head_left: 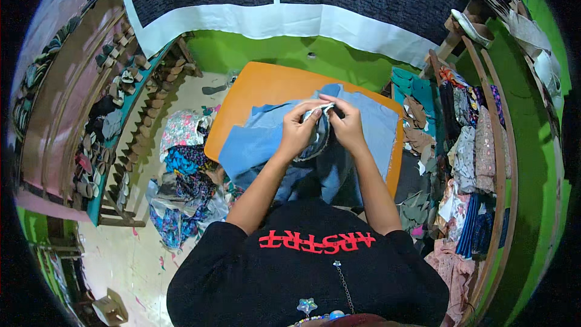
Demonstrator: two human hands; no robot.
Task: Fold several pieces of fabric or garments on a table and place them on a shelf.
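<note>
Blue denim cloth (254, 139) is spread over an orange table (242, 88) in front of me, and part of it hangs toward my lap. My left hand (298, 127) and my right hand (346, 122) are raised close together over its middle. Both pinch a pale, frayed edge of the denim between thumb and fingers. Below the pinch, the held piece hangs in a dark loop with a ragged light rim. Whether anything small sits between the fingertips cannot be made out.
Patterned fabric scraps (181, 200) lie heaped on the floor left of the table. A shoe rack (112, 194) stands farther left. Folded clothes fill a wooden shelf (493, 145) at the right. Dark curtains with a white border (290, 18) hang before the green wall.
</note>
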